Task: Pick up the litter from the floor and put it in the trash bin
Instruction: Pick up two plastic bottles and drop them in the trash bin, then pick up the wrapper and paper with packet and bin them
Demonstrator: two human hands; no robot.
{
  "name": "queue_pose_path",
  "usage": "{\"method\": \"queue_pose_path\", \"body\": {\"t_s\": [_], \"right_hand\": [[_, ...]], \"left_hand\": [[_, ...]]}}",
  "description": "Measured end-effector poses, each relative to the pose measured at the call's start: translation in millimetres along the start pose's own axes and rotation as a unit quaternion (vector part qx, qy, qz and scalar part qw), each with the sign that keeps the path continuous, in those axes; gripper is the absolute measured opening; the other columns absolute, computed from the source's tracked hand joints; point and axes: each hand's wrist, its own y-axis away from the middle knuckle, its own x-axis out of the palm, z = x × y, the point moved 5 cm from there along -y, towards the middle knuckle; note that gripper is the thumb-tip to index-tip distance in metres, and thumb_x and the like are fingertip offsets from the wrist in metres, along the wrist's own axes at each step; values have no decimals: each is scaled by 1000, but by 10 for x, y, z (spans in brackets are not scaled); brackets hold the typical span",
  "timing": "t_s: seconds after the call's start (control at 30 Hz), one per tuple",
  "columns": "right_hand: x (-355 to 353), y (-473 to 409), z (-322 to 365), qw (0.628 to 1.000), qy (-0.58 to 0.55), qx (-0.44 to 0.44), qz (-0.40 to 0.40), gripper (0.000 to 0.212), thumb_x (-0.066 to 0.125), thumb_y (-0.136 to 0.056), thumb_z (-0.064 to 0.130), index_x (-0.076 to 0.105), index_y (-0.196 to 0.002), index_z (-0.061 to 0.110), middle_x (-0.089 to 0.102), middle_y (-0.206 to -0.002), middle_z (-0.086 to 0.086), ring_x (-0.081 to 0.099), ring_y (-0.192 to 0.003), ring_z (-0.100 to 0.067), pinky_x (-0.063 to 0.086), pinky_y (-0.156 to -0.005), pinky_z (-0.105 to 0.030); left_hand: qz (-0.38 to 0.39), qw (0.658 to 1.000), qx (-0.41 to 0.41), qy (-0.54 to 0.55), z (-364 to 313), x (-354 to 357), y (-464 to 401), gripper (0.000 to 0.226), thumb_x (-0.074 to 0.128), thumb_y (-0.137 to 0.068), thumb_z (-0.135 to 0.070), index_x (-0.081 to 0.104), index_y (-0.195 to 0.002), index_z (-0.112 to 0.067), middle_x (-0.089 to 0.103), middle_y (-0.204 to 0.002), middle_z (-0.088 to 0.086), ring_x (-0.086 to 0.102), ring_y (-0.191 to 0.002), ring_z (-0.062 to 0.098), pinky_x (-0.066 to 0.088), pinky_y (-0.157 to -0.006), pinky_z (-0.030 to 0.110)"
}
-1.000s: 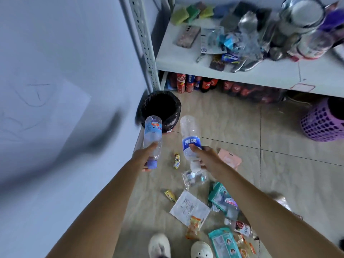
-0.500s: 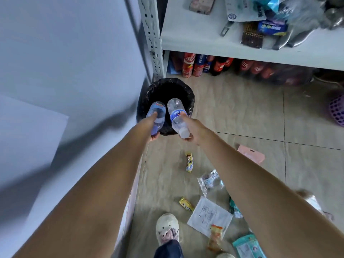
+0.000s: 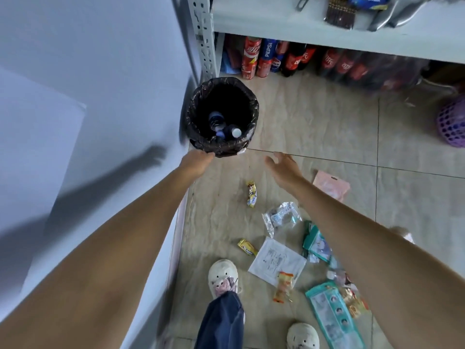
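The trash bin (image 3: 253,102), lined with a black bag, stands on the floor by the wall. Two plastic bottles (image 3: 221,127) lie inside it. My left hand (image 3: 197,161) hangs just in front of the bin's near rim, empty, fingers curled down. My right hand (image 3: 283,167) is to the right of the bin, open with fingers spread, holding nothing. Litter lies on the tiles below my hands: a yellow wrapper (image 3: 251,193), a clear plastic bag (image 3: 281,217), a small yellow wrapper (image 3: 247,247), a white paper sheet (image 3: 276,261), an orange wrapper (image 3: 283,285), teal packets (image 3: 332,316) and a pink packet (image 3: 332,185).
A white shelf unit (image 3: 302,34) stands behind the bin, with soda bottles and cans (image 3: 276,59) beneath it. The wall (image 3: 88,96) runs along the left. A purple basket (image 3: 453,124) sits at far right. My feet in white slippers (image 3: 222,277) stand near the litter.
Both hands held bottles over the bin half a second ago; the bottles now lie inside the bin and both hands are empty and pulled back from the rim.
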Motion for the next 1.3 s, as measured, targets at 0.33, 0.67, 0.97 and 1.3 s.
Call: {"method": "queue_pose_path", "body": {"t_s": [0.33, 0.67, 0.97, 1.3], "right_hand": [[-249, 904, -1314, 956, 250, -155, -13, 59, 41, -94, 47, 31, -146, 21, 22, -158, -4, 24, -143, -25, 16, -115, -41], [450, 1397, -2728, 963, 226, -143, 44, 68, 61, -82, 51, 41, -138, 19, 42, -145, -4, 40, -132, -27, 30, -107, -41], [1761, 866, -3839, 940, 305, -123, 94, 100, 69, -69, 58, 24, -147, 15, 27, -153, -7, 24, -142, -27, 21, -114, -42], [2556, 84, -4344, 911, 390, -131, 34, 134, 74, -57, 66, -8, -151, 15, 0, -159, -12, 0, -147, -33, 3, -118, -52]], "left_hand": [[36, 934, 183, -304, 260, 1269, 1169, 48, 45, -96, -36, 46, -140, -18, 50, -141, 9, 49, -126, 29, 44, -101, 42], [59, 943, 141, -294, 1030, 2567, 1520, 48, 49, -92, -38, 49, -137, -19, 52, -137, 9, 48, -128, 27, 42, -100, 38], [50, 955, 78, -283, 2182, 3377, 858, 43, 48, -93, -36, 54, -131, -17, 54, -130, 16, 54, -119, 33, 45, -97, 40], [-72, 980, -3, -188, 2711, 3639, -338, 53, 59, -86, -45, 49, -130, -16, 46, -135, 12, 52, -122, 32, 43, -97, 40]]}}
